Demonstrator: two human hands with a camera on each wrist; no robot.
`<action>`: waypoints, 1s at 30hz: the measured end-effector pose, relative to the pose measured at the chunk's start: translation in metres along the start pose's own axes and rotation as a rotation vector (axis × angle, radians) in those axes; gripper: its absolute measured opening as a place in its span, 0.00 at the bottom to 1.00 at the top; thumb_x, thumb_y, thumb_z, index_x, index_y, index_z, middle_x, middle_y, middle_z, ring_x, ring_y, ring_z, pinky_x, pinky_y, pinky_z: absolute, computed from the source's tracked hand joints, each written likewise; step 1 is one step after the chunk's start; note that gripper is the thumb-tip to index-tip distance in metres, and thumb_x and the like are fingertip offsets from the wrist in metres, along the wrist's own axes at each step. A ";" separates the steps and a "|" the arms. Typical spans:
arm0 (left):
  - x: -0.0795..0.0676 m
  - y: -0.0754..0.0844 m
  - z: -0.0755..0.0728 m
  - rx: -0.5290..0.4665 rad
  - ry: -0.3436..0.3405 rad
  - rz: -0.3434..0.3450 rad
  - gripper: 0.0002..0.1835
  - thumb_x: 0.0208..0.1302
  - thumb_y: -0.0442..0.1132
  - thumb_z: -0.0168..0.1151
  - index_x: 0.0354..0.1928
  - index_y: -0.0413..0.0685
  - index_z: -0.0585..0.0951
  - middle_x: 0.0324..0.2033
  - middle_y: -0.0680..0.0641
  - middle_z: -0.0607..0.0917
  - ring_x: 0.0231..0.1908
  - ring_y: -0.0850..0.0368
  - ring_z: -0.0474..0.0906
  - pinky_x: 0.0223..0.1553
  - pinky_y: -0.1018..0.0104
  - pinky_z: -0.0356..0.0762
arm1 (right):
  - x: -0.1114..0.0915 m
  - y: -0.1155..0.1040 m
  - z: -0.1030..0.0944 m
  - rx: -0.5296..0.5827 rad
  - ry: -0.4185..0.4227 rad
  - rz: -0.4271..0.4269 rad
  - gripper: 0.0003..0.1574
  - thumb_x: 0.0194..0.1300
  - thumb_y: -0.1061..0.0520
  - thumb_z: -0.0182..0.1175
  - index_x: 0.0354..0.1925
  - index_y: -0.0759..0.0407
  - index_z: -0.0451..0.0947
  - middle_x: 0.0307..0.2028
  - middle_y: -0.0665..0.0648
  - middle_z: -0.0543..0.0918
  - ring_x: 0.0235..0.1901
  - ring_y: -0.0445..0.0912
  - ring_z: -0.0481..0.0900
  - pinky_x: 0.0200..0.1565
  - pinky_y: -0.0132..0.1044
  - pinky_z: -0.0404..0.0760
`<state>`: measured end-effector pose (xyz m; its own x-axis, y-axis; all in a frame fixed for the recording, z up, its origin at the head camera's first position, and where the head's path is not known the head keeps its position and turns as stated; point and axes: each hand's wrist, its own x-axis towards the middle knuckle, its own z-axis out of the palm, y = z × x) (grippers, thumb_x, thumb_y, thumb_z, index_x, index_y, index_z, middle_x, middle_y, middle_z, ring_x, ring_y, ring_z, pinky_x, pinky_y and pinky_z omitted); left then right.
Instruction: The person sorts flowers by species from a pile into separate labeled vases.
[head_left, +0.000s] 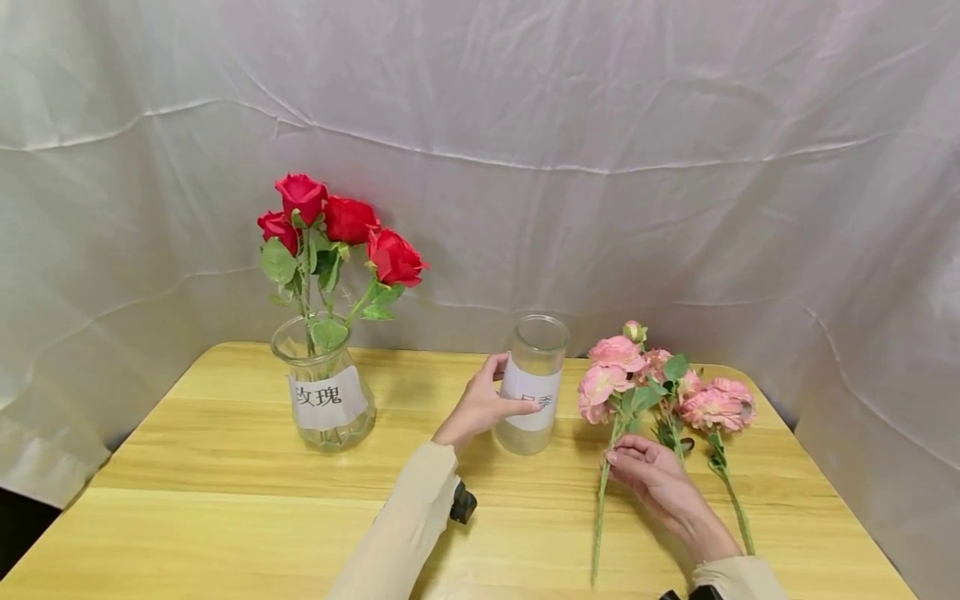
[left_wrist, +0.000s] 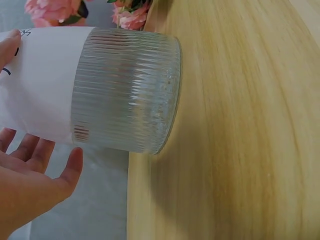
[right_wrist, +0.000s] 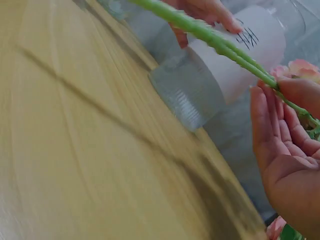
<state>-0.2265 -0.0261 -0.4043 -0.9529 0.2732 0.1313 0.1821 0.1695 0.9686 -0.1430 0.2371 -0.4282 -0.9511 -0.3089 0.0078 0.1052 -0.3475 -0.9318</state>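
A ribbed glass vase (head_left: 528,437) with a white paper label stands upright on the table. My left hand (head_left: 483,404) holds it from the left, thumb across the label and fingers around the far side. In the left wrist view, the vase's lower part (left_wrist: 127,90) shows below the label. My right hand (head_left: 660,479) pinches the green stem (head_left: 602,517) of a pink flower (head_left: 611,375) between thumb and fingers, right of the vase. The right wrist view shows this stem (right_wrist: 200,35) raised above the tabletop, its shadow falling on the wood.
More pink flowers (head_left: 716,407) lie at the right, one stem (head_left: 738,508) running toward the front. At the left, a wider glass vase (head_left: 337,425) with a paper label holds several red roses (head_left: 348,220). A grey curtain (head_left: 480,225) hangs behind the wooden table (head_left: 225,500).
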 end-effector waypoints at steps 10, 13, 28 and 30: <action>-0.003 -0.001 -0.001 -0.002 0.013 0.040 0.42 0.40 0.43 0.75 0.59 0.50 0.65 0.49 0.52 0.73 0.52 0.55 0.67 0.51 0.57 0.67 | 0.002 -0.005 0.016 -0.054 0.217 -0.207 0.08 0.59 0.71 0.55 0.36 0.61 0.73 0.31 0.54 0.81 0.33 0.43 0.80 0.38 0.34 0.78; -0.003 -0.001 -0.001 0.006 0.010 0.049 0.41 0.41 0.41 0.75 0.60 0.49 0.65 0.50 0.51 0.73 0.52 0.54 0.67 0.51 0.57 0.66 | 0.007 0.002 -0.002 -0.062 0.225 -0.275 0.08 0.58 0.69 0.58 0.37 0.61 0.73 0.32 0.54 0.81 0.35 0.45 0.81 0.39 0.36 0.78; -0.001 -0.002 0.003 -0.016 0.013 0.044 0.42 0.40 0.43 0.75 0.60 0.53 0.65 0.50 0.54 0.73 0.54 0.53 0.65 0.51 0.56 0.66 | 0.021 -0.038 0.009 0.093 0.281 -0.486 0.06 0.57 0.72 0.56 0.36 0.70 0.72 0.32 0.60 0.79 0.34 0.47 0.80 0.39 0.34 0.78; -0.002 -0.004 0.002 -0.023 0.022 0.042 0.42 0.39 0.43 0.76 0.59 0.53 0.65 0.50 0.54 0.73 0.54 0.52 0.66 0.51 0.56 0.66 | 0.025 -0.050 0.024 0.137 0.301 -0.526 0.05 0.57 0.74 0.55 0.35 0.72 0.72 0.30 0.61 0.79 0.31 0.47 0.79 0.36 0.33 0.78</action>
<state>-0.2250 -0.0253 -0.4083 -0.9497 0.2585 0.1766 0.2170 0.1368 0.9665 -0.1648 0.2257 -0.3729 -0.9238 0.1907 0.3321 -0.3825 -0.5016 -0.7760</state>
